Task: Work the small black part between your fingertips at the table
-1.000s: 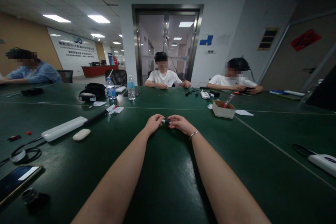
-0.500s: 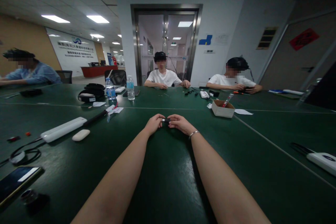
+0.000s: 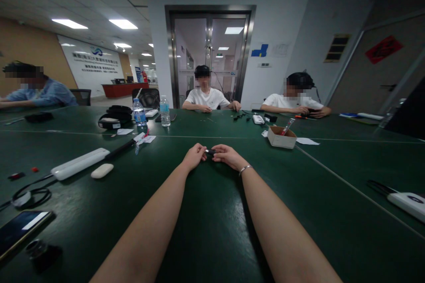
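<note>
Both my arms reach out over the dark green table (image 3: 215, 212), and my hands meet above its middle. Between them is a small black stick with a silvery end (image 3: 210, 152), perhaps a USB drive; its exact kind is too small to make out. My left hand (image 3: 195, 157) pinches the silvery left end with thumb and fingertips. At the black right end, my right hand (image 3: 228, 156) grips with curled fingers, a metal bracelet (image 3: 245, 170) on its wrist. The fingertips cover parts of the stick.
On the left lie a white device with a black handle (image 3: 81, 163), a white oval case (image 3: 102, 170), a phone (image 3: 23, 232) and a small dark jar (image 3: 37, 250). Water bottles (image 3: 165, 112) and a cardboard box (image 3: 282, 138) stand farther off. Several people sit across the table.
The stick has tilted slightly, its silvery left end now a little higher. Both hands stay almost in place.
</note>
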Tool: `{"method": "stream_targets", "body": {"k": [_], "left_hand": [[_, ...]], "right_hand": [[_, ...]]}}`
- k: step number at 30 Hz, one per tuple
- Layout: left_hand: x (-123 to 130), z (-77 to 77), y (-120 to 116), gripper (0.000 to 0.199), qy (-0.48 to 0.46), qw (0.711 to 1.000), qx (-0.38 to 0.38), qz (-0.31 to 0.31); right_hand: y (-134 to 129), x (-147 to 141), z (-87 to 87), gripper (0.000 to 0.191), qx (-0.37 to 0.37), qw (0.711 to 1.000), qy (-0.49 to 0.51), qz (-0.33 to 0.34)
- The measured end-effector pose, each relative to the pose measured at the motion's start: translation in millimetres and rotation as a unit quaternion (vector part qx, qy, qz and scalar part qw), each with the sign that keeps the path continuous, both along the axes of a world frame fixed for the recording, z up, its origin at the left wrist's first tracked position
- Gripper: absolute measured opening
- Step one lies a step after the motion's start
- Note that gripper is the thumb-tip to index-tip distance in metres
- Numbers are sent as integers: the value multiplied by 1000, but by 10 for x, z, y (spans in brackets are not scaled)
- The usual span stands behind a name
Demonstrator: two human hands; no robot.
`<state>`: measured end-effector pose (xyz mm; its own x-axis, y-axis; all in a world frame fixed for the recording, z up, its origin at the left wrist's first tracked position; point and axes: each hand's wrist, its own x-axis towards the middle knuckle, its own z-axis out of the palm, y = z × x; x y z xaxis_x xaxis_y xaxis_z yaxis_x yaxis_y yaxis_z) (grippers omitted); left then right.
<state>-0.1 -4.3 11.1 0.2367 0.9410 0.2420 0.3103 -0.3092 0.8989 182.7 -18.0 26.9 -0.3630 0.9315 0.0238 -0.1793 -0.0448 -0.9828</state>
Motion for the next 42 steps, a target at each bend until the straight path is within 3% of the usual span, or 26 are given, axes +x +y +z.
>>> {"method": "stream_targets", "body": {"k": [10,28,32,37,42], "left_hand": [[-21,89,-75,51,115,989,68,61],[-6,131,-119,60,134,988,19,76],[10,86,-97,51,81,995,19,56],[0,28,-44,26,17,999,41,31],[-21,-4,9,20,-6,998,47,39]], "right_hand": [[-40,7,40,26,-6,1000,-7,20],[-32,7,43,27,-7,1000,-1,23],[-8,2,16,28,-11,1000,14,10],[17,2,-10,28,-12,1000,12,-6],[34,11,-24,27,-16,1000,11,-13]]}}
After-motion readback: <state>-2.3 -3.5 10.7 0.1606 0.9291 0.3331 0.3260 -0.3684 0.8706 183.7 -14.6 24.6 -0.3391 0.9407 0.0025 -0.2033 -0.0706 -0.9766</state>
